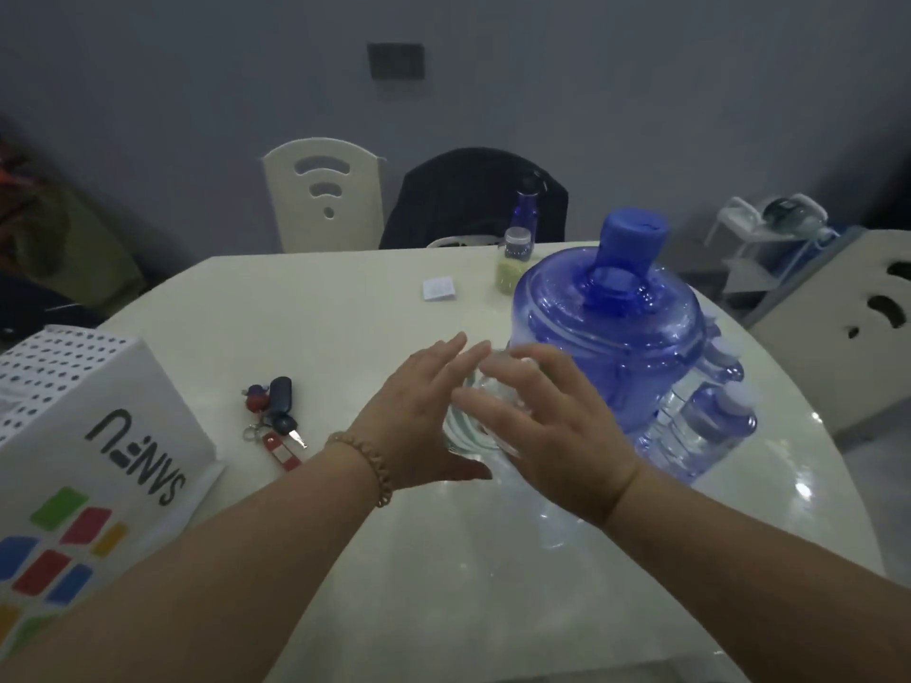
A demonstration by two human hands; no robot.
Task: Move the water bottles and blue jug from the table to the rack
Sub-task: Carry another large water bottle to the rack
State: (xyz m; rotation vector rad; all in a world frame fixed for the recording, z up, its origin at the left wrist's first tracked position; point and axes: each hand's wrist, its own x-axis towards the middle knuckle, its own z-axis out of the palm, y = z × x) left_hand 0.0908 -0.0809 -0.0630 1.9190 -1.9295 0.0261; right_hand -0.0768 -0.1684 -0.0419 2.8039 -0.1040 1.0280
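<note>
A large blue jug (606,337) with a blue cap stands on the white table (345,308), right of centre. Two clear water bottles (705,426) with white caps stand close behind its right side. A third clear bottle (473,416) stands in front of the jug, between my hands. My left hand (419,416) is at its left side with fingers stretched out. My right hand (547,426) reaches over its right side with fingers spread. Neither hand has closed on it, and the bottle is largely hidden by them.
A printed white box (74,436) sits at the near left, with a bunch of keys (276,411) beside it. A small jar (515,258), a slim blue bottle (525,209) and a paper square (438,289) sit at the far edge. Chairs (325,189) stand behind. A white rack (759,248) stands at the back right.
</note>
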